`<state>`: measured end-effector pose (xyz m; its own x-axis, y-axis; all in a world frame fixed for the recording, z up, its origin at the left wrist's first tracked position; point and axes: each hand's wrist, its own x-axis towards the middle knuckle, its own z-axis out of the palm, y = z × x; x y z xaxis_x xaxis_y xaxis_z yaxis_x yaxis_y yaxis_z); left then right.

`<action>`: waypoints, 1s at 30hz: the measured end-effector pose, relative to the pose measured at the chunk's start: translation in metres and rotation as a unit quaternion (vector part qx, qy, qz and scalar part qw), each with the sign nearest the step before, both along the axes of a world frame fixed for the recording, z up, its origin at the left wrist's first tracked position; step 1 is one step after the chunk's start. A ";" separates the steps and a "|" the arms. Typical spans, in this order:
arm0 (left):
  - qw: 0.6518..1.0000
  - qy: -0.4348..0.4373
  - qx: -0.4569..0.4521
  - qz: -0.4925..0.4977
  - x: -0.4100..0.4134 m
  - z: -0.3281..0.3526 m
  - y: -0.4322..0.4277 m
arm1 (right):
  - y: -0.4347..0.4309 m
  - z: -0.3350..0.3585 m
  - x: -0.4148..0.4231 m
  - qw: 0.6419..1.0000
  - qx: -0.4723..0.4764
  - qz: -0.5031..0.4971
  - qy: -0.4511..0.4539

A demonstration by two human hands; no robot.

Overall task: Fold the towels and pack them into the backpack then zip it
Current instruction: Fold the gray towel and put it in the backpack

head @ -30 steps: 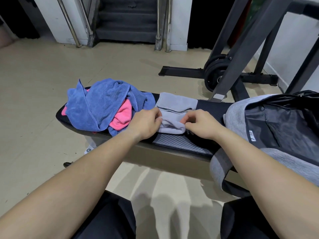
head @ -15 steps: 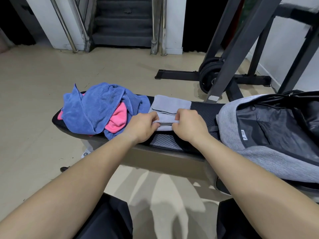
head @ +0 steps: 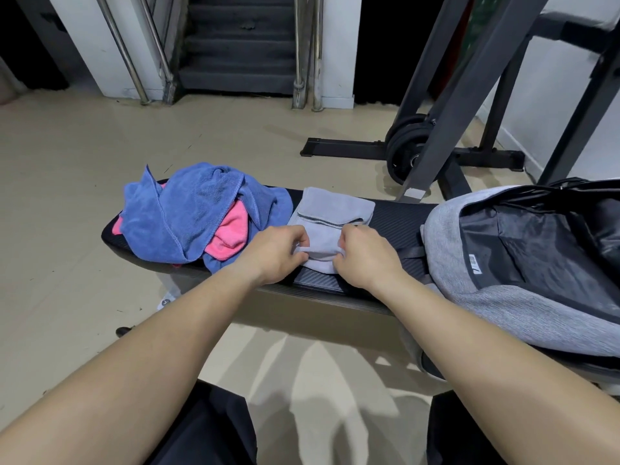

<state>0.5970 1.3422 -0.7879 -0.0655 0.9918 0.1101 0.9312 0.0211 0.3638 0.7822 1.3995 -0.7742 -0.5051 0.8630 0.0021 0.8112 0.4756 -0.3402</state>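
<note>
1. My left hand (head: 275,255) pinches the near left edge of a grey towel (head: 330,216), fingers curled tight on the cloth.
2. My right hand (head: 364,256) grips the same near edge just beside it, knuckles up, fingers closed on a raised fold of the fabric.
3. The grey towel lies partly folded on a black padded bench (head: 396,213), its far end flat and layered, its near end bunched between my two hands.
4. To its left on the bench sits a loose heap: a blue towel (head: 194,209) draped over a pink towel (head: 231,231), both unfolded, the blue one touching the grey towel's left side.
5. On the right end of the bench lies a grey backpack (head: 449,256), unzipped, its dark lining exposed and a small white label showing inside.
6. Beyond the bench, on the beige floor (head: 67,156), stands a dark metal frame (head: 463,95) with black weight plates (head: 404,149) at its base; grey stairs (head: 240,45) rise at the back.
</note>
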 end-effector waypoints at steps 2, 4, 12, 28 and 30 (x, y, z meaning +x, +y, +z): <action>1.000 0.003 0.006 0.001 -0.002 -0.002 -0.001 | 0.000 0.001 0.004 0.999 -0.035 0.008 0.023; 1.000 0.004 0.004 0.005 -0.004 -0.005 -0.002 | -0.002 -0.001 0.009 0.998 -0.051 0.014 0.034; 0.999 0.031 -0.008 0.017 -0.014 -0.007 -0.007 | -0.011 -0.016 0.018 0.998 0.037 0.040 -0.010; 0.997 0.033 -0.010 -0.070 0.015 -0.001 -0.022 | -0.006 -0.009 0.061 0.995 0.023 0.086 -0.042; 0.991 0.083 -0.035 -0.094 0.023 -0.003 -0.020 | -0.007 -0.005 0.059 0.994 -0.005 0.095 -0.056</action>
<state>0.6200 1.3227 -0.7910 0.1355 0.9902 0.0351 0.9679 -0.1399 0.2086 0.8412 1.3925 -0.7789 -0.6551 0.7522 -0.0711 0.7405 0.6205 -0.2581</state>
